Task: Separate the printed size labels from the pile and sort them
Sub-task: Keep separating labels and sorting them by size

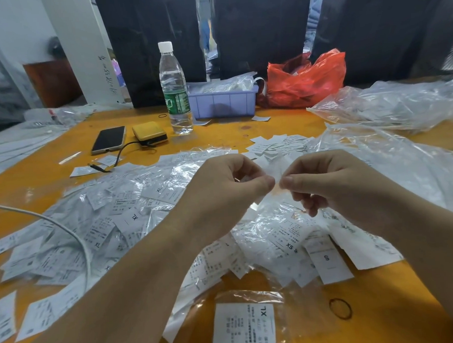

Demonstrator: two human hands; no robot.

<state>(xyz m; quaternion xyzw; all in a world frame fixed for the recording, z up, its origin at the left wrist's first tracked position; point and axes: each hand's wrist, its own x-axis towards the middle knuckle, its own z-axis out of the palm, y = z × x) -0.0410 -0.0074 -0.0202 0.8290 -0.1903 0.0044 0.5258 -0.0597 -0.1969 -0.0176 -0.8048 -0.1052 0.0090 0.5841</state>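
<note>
Nearest the front edge of the orange table (pixel 394 309), one white label marked XL (pixel 243 326) is lying inside a clear sleeve, with a thin rubber band (pixel 340 308) sitting just to its right. Behind these, the pile of printed size labels (pixel 114 226) is spreading across the middle of the table from the left edge to the right: white paper slips with fine black print and bold size letters, XL, XS and S among them, many still in glossy clear plastic. A white cable (pixel 68 230) is crossing the left part of the pile.

Above the pile, the left hand (pixel 228 191) and the right hand (pixel 331 185) are meeting thumb tip to thumb tip, both pinching one small sleeved label (pixel 271 169) between thumb and forefinger; its print is not legible.

Further back, a smaller group of loose labels (pixel 276 145) is lying apart from the pile. Towards the far edge, a phone (pixel 108 139), a yellow power bank (pixel 149 133), a water bottle (pixel 175 91), a lilac tray (pixel 223 102) and a red plastic bag (pixel 307 78) are standing. Clear plastic bags (pixel 392 104) are heaping along the right edge.
</note>
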